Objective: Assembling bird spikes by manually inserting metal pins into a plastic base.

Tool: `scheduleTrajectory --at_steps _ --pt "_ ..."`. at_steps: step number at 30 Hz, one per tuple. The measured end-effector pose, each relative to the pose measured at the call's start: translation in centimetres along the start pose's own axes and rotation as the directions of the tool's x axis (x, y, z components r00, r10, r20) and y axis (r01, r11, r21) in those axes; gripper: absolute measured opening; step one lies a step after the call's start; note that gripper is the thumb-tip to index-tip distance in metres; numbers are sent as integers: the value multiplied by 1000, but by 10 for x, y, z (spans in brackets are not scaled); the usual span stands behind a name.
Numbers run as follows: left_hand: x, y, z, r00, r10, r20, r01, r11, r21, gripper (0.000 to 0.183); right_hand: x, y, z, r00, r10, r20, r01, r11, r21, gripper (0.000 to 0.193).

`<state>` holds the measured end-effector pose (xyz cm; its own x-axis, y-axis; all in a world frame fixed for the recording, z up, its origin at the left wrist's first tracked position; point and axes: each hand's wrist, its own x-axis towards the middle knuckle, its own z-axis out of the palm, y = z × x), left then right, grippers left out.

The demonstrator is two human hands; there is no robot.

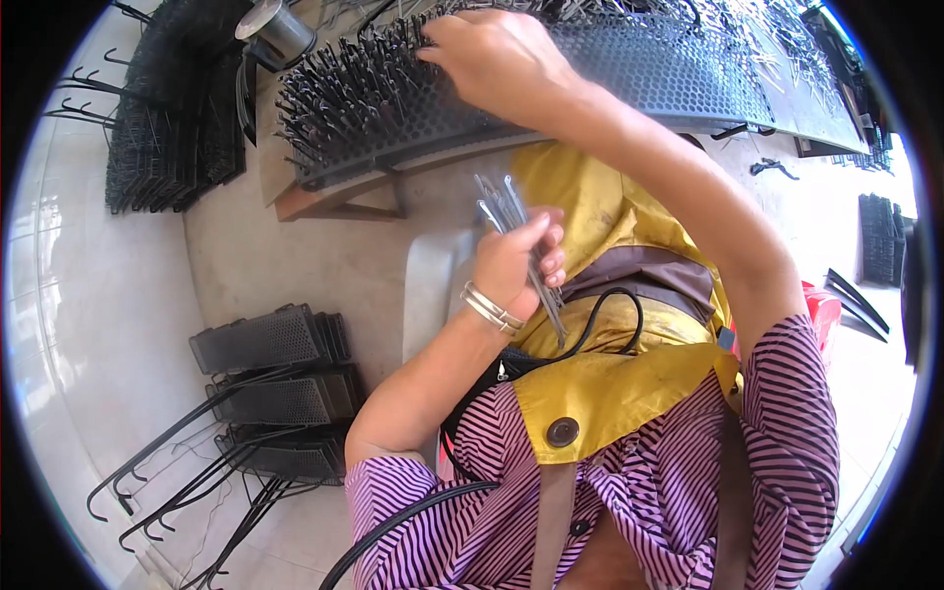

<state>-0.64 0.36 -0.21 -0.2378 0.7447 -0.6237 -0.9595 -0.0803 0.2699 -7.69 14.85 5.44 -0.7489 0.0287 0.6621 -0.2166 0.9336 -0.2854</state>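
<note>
My left hand (519, 258) is closed around a bundle of thin grey metal strips (503, 205) with bent, looped ends; it is held in front of my chest, above the yellow apron (580, 182). My right hand (497, 59) reaches far forward over a black perforated metal panel (629, 74). Its fingertips are pinched at the edge of a dense crowd of dark upright metal pieces (359, 88) standing on the panel's left part. What those fingers hold, if anything, is too small to make out.
The panel rests on a wooden-legged table (339, 202). Loose metal strips (772, 39) lie at its far right. A metal cup-like container (280, 34) stands back left. Stacked black mesh racks (275, 344) with long hooked rods are on the left floor; more racks (167, 118) stand behind.
</note>
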Motion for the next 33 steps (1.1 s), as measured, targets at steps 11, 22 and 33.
scheduleTrajectory --at_steps 11,22,33 --pt "-4 -3 1 953 -72 295 54 996 68 16 -93 -16 -50 531 438 725 -839 153 522 16" --pt "-10 -51 -8 995 -60 77 54 996 70 13 -147 -25 -59 398 530 749 -890 26 454 12" --pt "-27 -44 -13 983 143 114 -167 956 242 16 -158 -27 -66 312 432 846 -824 -321 467 26"
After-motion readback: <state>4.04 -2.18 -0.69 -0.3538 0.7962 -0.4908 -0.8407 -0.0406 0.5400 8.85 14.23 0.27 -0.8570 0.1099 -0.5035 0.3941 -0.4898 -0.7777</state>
